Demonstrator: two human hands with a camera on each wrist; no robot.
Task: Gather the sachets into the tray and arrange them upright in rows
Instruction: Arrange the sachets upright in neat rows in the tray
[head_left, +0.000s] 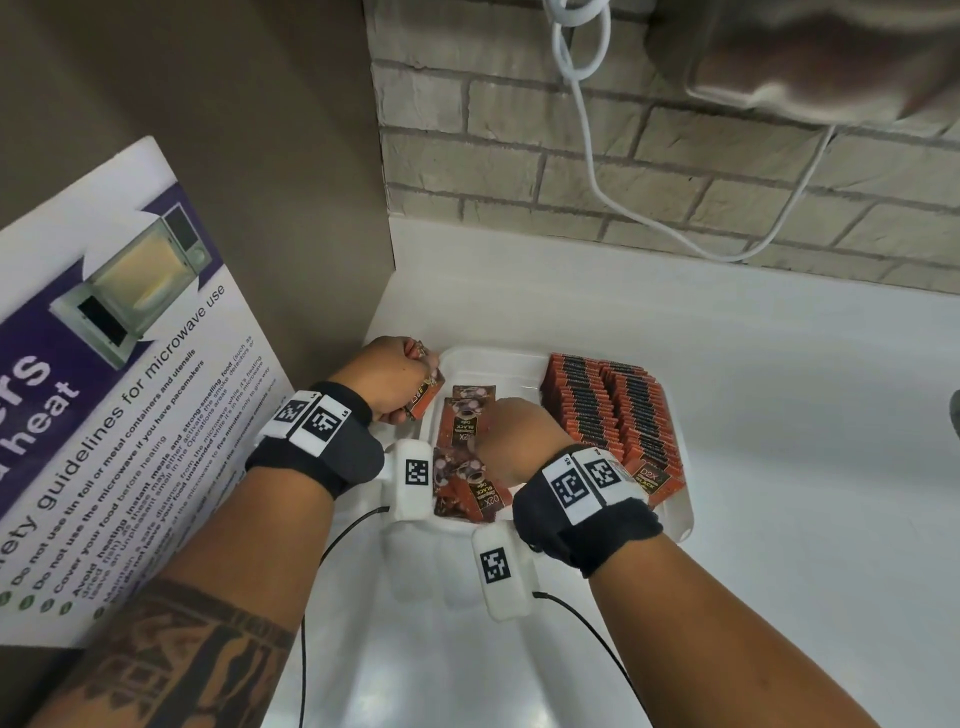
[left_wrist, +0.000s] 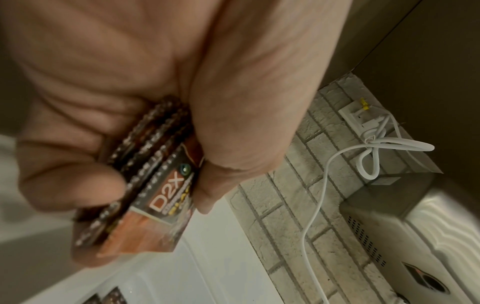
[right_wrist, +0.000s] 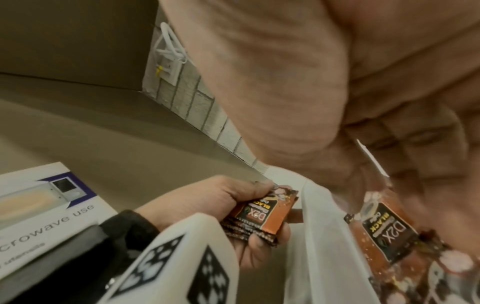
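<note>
A white tray (head_left: 493, 357) sits on the counter. Orange sachets (head_left: 613, 415) stand upright in rows along its right side. Several loose sachets (head_left: 464, 432) lie flat in its left part. At the tray's far left corner, my left hand (head_left: 400, 379) grips a small stack of sachets (left_wrist: 155, 195), which also shows in the right wrist view (right_wrist: 262, 214). My right hand (head_left: 519, 441) is low over the loose sachets. Its thumb and fingers pinch one sachet (right_wrist: 384, 230) at the top edge. The head view hides those fingertips.
A microwave safety poster (head_left: 130, 389) leans against the left wall, close to my left forearm. Behind the tray is a brick wall (head_left: 675, 171) with a hanging white cable (head_left: 587, 156). White counter (head_left: 805, 415) extends to the right. A metal appliance (left_wrist: 389, 236) stands there.
</note>
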